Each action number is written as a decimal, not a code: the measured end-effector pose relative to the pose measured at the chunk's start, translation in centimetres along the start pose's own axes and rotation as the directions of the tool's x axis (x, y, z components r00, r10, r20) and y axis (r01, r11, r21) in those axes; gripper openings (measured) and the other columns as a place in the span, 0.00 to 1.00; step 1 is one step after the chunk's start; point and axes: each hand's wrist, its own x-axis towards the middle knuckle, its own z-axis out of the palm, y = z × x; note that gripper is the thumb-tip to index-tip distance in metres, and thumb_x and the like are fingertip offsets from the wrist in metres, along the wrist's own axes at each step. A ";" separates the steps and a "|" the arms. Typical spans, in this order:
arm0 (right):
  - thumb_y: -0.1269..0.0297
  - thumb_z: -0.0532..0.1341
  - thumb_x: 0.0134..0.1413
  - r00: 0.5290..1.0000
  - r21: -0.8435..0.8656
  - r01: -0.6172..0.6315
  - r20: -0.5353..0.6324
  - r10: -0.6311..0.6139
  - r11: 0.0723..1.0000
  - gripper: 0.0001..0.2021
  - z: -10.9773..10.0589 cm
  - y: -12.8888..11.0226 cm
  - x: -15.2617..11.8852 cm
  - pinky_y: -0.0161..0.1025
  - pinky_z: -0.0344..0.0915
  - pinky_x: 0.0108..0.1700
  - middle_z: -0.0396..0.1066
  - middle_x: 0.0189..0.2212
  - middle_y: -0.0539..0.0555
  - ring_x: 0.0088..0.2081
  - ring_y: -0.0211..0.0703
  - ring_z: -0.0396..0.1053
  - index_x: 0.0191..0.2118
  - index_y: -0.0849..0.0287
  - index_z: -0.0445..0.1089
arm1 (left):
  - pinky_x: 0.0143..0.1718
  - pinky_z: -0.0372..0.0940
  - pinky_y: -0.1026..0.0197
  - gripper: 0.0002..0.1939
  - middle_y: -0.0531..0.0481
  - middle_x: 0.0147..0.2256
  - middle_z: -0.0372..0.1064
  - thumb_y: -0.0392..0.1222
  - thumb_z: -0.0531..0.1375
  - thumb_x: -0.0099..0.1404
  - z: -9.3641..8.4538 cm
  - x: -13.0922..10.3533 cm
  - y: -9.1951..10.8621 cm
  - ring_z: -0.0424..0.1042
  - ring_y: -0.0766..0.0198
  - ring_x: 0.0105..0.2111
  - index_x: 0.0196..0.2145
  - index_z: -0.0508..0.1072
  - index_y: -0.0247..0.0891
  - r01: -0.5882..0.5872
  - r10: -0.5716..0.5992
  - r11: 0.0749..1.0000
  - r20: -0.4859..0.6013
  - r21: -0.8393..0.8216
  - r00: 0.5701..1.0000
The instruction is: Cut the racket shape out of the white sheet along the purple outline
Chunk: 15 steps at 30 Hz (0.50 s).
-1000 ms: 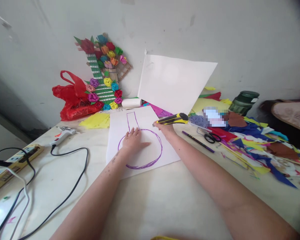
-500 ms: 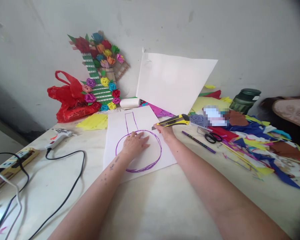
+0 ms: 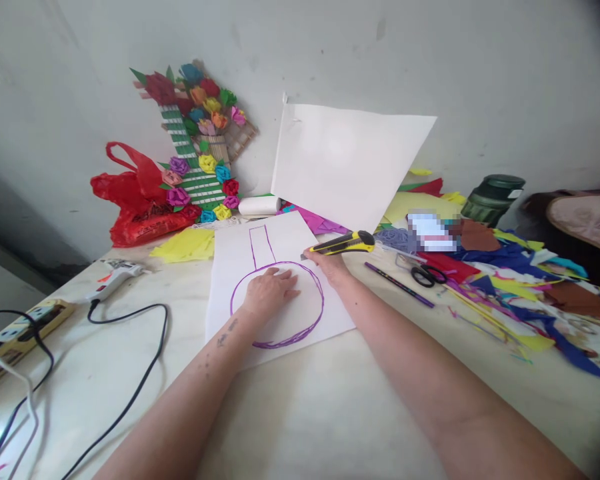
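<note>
A white board or sheet [image 3: 225,247] lies on the table, bearing a purple outline of a circle with a narrow rectangle rising from its upper left. Flat inside the circle rests my left hand [image 3: 269,291], fingers spread, pressing on the sheet. My right hand [image 3: 333,267] grips a yellow and black utility knife [image 3: 345,244]; its blade tip is at the circle's upper right line, and whether it touches the sheet I cannot tell. Right of that hand lies a purple marker [image 3: 399,285], with black-handled scissors [image 3: 429,275] just beyond.
Another white board [image 3: 353,163] leans at the back beside paper-flower crafts [image 3: 200,147] and a red plastic bag [image 3: 135,200]. At left are a glue gun [image 3: 115,280], its cord and a power strip [image 3: 25,327]. Coloured scraps [image 3: 520,280] and a green jar [image 3: 495,199] fill the right.
The utility knife in my right hand has moved slightly left and down along the circle's upper right. My left hand stays on the sheet; the view has shifted a little.
</note>
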 end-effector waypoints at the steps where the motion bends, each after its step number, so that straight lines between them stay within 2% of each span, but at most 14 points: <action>1: 0.66 0.63 0.28 1.000 -0.007 -0.004 0.018 0.005 1.000 0.07 0.0 0.0 0.0 0.35 0.58 0.29 0.65 0.19 0.47 0.24 0.35 0.61 0.21 0.61 0.68 | 0.44 0.61 0.57 0.18 0.56 0.53 0.62 0.50 0.47 0.64 0.0 0.0 0.0 0.58 0.57 0.53 0.50 0.66 0.51 0.011 -0.011 1.000 0.017 -0.012 1.000; 7: 0.66 0.63 0.31 0.995 -0.074 -0.008 0.100 0.015 0.997 0.06 0.4 -0.2 0.0 0.34 0.57 0.28 0.66 0.20 0.47 0.23 0.33 0.59 0.22 0.61 0.69 | 0.47 0.59 0.56 0.18 0.55 0.54 0.60 0.48 0.48 0.64 -0.4 0.0 0.3 0.59 0.58 0.53 0.51 0.64 0.53 0.034 -0.030 0.998 0.063 -0.060 0.998; 15: 0.66 0.63 0.31 0.986 -0.056 -0.016 0.168 0.025 0.998 0.07 0.9 -0.6 -0.3 0.34 0.57 0.29 0.64 0.19 0.46 0.23 0.33 0.59 0.22 0.62 0.69 | 0.42 0.61 0.58 0.19 0.50 0.52 0.62 0.50 0.45 0.65 -0.6 0.0 0.3 0.62 0.58 0.51 0.51 0.63 0.50 0.006 -0.008 1.000 0.084 0.019 0.996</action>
